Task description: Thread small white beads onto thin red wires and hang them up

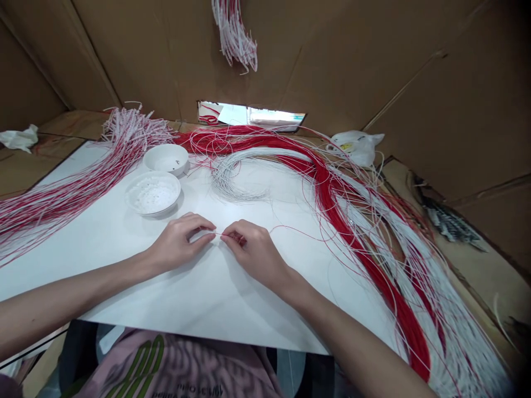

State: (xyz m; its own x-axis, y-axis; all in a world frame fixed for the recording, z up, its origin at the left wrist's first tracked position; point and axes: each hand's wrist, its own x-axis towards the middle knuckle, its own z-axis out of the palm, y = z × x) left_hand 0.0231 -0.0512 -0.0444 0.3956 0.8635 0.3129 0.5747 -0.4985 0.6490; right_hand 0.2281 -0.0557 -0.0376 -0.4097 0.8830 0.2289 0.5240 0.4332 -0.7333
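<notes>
Above the white tabletop, my left hand (pixel 178 240) pinches with thumb and forefinger at the end of a thin red wire (pixel 218 234). Close beside it on the right, my right hand (pixel 255 251) is closed on the same wire, its fingertips a short gap away from the left ones. Any small piece at the left fingertips is too tiny to make out. A thin red strand (pixel 298 229) runs off behind my right hand toward a thick red wire bundle (pixel 332 204). Just beyond my left hand stands a white bowl (pixel 152 213) of small white pieces.
A second white bowl (pixel 166 160) holds a few dark bits. Red wires with white-tipped ends (pixel 136 130) lie at left; white wires (pixel 448 309) spread at right. Cardboard walls (pixel 332 61) enclose the table, with a slot (pixel 274 116) at the back. A plastic bag (pixel 360 146) lies back right.
</notes>
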